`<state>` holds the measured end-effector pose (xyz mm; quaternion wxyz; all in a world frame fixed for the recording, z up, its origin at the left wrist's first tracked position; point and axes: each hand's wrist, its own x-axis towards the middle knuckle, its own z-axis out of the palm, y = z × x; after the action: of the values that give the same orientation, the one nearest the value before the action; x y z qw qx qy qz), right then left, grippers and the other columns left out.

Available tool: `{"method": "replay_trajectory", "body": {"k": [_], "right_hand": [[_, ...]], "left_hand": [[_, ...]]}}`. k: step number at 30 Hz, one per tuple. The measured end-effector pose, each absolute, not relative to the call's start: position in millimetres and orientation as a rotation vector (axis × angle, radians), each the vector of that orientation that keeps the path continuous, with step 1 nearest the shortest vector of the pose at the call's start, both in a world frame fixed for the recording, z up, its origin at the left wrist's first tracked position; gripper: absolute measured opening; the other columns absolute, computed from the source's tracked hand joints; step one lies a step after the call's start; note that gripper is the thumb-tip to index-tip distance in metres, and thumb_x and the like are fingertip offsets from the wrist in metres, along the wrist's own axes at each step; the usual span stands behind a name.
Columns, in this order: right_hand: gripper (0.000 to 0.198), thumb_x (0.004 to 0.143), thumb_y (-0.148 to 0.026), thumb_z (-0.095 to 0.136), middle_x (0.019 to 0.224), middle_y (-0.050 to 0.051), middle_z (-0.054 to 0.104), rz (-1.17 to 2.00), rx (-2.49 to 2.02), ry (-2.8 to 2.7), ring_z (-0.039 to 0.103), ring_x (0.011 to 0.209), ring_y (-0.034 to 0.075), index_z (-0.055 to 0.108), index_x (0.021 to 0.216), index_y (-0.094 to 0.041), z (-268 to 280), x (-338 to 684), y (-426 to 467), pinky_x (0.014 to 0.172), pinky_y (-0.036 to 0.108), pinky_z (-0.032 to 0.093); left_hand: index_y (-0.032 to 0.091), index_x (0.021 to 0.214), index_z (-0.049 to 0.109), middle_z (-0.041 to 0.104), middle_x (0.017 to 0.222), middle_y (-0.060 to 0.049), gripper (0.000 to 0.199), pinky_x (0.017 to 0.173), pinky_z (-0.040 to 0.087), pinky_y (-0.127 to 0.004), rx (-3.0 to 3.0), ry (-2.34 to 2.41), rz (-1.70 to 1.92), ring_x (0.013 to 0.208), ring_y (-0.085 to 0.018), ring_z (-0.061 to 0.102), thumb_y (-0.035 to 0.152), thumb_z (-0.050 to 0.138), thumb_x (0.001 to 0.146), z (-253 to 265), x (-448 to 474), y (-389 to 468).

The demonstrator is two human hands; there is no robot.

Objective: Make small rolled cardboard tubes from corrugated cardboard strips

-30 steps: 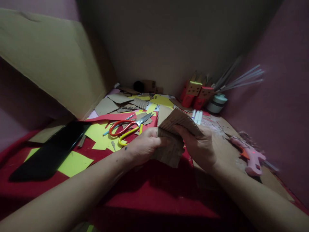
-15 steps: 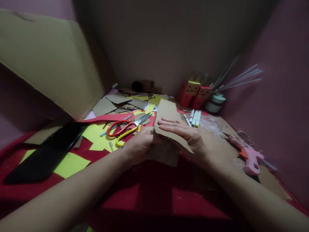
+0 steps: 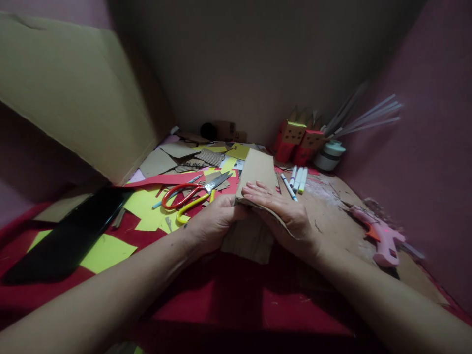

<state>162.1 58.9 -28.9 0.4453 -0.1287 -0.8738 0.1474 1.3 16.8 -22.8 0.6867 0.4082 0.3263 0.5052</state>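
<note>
A folded piece of cardboard [image 3: 258,164] is held between my two hands above the red-covered table. One flat section points toward the wall, and a rough-edged section [image 3: 249,241] hangs down on my side. My left hand [image 3: 213,222] is closed around its left edge near the bend, its fingertips hidden beneath. Across the top lies my right hand [image 3: 285,211], fingers together and flat, gripping the cardboard from the right; its thumb is mostly hidden. Left of my hands are scissors [image 3: 191,196] with a red and a yellow handle, on paper scraps.
Several markers [image 3: 298,179] lie to the right, before red cardboard figures [image 3: 289,142] and a lidded jar [image 3: 330,155]. A pink glue gun [image 3: 383,238] rests far right. At left are a black flat object [image 3: 70,241], yellow paper [image 3: 108,251] and a large cardboard panel [image 3: 81,88].
The cardboard's far section has shifted slightly right, and its near section hangs a little lower. My right hand has moved slightly, still pressed on it. My left hand keeps its hold.
</note>
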Motion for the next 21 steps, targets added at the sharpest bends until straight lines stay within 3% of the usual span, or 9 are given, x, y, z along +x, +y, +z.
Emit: {"method": "replay_trajectory", "body": {"k": [2, 4, 7, 13, 21], "right_hand": [[0.028, 0.088, -0.018, 0.053, 0.112, 0.003, 0.069, 0.396, -0.452, -2.111, 0.064, 0.106, 0.021, 0.066, 0.112, -0.024, -29.4, 161.2, 57.6, 0.098, 0.041, 0.050], [0.019, 0.087, -0.022, 0.056, 0.090, -0.003, 0.074, 0.441, -0.607, -2.011, 0.070, 0.082, 0.018, 0.071, 0.097, -0.027, -28.2, 159.6, 55.4, 0.077, 0.034, 0.059], [0.015, 0.084, -0.026, 0.060, 0.066, -0.004, 0.069, 0.563, -0.736, -1.870, 0.065, 0.063, 0.016, 0.072, 0.075, -0.025, -23.7, 156.7, 52.1, 0.056, 0.029, 0.057], [0.007, 0.078, -0.020, 0.064, 0.078, -0.001, 0.071, 0.811, -0.738, -1.710, 0.066, 0.074, 0.018, 0.070, 0.080, -0.024, -10.8, 153.4, 53.9, 0.063, 0.029, 0.058], [0.007, 0.079, -0.022, 0.063, 0.077, -0.001, 0.070, 0.621, -0.703, -1.707, 0.065, 0.079, 0.019, 0.070, 0.079, -0.024, -15.2, 155.8, 56.9, 0.067, 0.031, 0.057]], "left_hand": [[0.013, 0.092, 0.070, 0.072, 0.081, -0.008, 0.030, 0.063, 0.049, -0.029, 0.917, 0.788, 1.115, 0.072, -0.021, 0.066, 0.022, 0.076, 0.064, -22.6, 1.7, 15.9], [0.012, 0.086, 0.069, 0.072, 0.079, -0.008, 0.027, 0.062, 0.049, -0.029, 0.921, 0.847, 1.092, 0.068, -0.020, 0.066, 0.024, 0.077, 0.063, -22.8, 1.1, 15.6], [0.011, 0.080, 0.068, 0.071, 0.076, -0.009, 0.027, 0.062, 0.049, -0.030, 0.958, 0.869, 1.052, 0.066, -0.020, 0.066, 0.030, 0.078, 0.062, -24.1, -1.7, 16.5], [0.012, 0.079, 0.066, 0.070, 0.073, -0.007, 0.022, 0.061, 0.048, -0.028, 1.093, 0.913, 0.992, 0.066, -0.019, 0.064, 0.030, 0.072, 0.068, -20.4, -6.7, 15.8], [0.012, 0.076, 0.067, 0.068, 0.069, -0.005, 0.014, 0.060, 0.048, -0.026, 1.025, 0.861, 0.999, 0.063, -0.017, 0.062, 0.022, 0.070, 0.066, -18.7, -4.6, 17.3]]}}
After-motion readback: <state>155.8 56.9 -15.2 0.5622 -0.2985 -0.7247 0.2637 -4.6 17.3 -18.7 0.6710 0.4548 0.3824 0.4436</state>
